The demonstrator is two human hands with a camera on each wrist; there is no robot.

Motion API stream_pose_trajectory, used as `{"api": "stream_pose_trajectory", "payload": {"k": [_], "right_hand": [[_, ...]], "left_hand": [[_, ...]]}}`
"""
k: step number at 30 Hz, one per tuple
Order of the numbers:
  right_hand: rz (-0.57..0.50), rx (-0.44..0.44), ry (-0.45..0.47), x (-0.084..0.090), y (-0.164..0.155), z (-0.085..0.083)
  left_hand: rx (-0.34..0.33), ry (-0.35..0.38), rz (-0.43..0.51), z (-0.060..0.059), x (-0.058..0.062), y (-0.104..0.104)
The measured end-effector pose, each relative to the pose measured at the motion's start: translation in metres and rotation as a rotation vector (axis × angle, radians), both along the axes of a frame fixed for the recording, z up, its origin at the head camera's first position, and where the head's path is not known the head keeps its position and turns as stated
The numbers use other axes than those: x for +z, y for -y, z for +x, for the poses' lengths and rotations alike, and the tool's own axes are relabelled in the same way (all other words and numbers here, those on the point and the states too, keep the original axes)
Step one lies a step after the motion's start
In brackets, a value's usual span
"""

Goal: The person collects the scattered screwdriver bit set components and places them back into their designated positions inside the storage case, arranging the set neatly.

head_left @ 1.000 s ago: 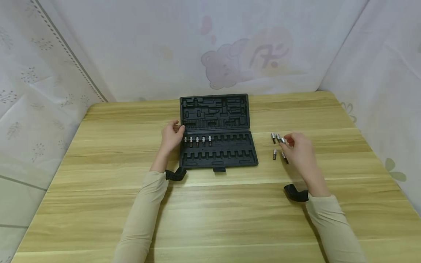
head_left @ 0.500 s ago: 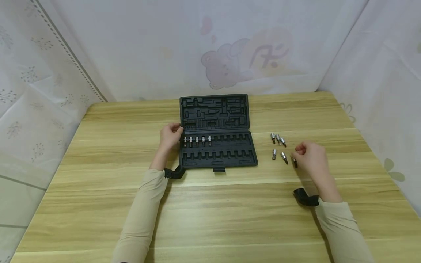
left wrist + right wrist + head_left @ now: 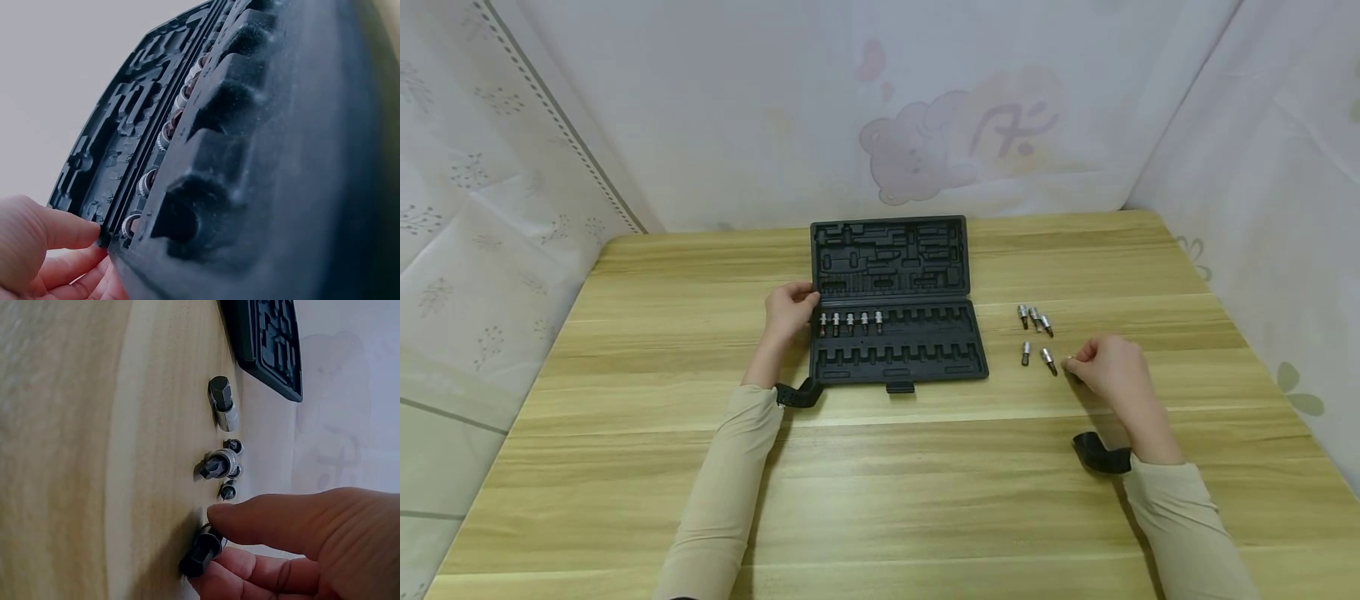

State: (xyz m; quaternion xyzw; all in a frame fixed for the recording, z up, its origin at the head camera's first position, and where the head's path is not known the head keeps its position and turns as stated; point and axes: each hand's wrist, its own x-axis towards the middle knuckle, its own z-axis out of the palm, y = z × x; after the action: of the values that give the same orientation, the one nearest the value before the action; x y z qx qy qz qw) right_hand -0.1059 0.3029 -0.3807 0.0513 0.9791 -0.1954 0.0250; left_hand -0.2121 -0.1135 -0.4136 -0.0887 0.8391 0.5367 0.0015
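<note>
An open black socket case (image 3: 897,340) lies on the table, with several silver bit sockets (image 3: 850,320) in the left part of its upper row of slots. My left hand (image 3: 787,310) holds the case's left edge near the hinge, thumb (image 3: 72,229) on top and fingers lower down. To the right of the case, my right hand (image 3: 1111,367) pinches a bit socket (image 3: 204,547) between thumb and fingers, its dark bit end pointing down close over the table. Several loose bit sockets (image 3: 1048,361) lie just left of that hand.
The wooden table (image 3: 925,500) carries the case and loose bit sockets. Patterned cloth (image 3: 737,125) hangs behind it and at both sides. A black wrist mount (image 3: 1101,454) sits at the right wrist, another mount (image 3: 799,393) at the left.
My right hand has moved right and toward me, away from the loose bit sockets, and now pinches one at its fingertips. My left hand has stayed at the case edge with slight finger shifts.
</note>
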Motion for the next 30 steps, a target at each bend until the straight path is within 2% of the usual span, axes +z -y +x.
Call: {"api": "stream_pose_trajectory", "payload": {"k": [4,8,15,30], "right_hand": [[0.007,0.015,-0.012,0.000,-0.001,-0.001],[-0.007,0.016,0.017,0.001,-0.003,-0.001],[-0.030,-0.027,0.060,0.005,-0.002,-0.005],[-0.085,0.061,0.023,0.022,0.038,-0.022]], "left_hand": [[0.001,-0.008,0.002,0.001,0.000,0.000],[-0.002,-0.012,0.004,0.000,0.000,0.000],[0.004,-0.009,0.016,-0.002,-0.004,0.001],[0.012,0.055,0.111,0.001,-0.001,0.003]]}}
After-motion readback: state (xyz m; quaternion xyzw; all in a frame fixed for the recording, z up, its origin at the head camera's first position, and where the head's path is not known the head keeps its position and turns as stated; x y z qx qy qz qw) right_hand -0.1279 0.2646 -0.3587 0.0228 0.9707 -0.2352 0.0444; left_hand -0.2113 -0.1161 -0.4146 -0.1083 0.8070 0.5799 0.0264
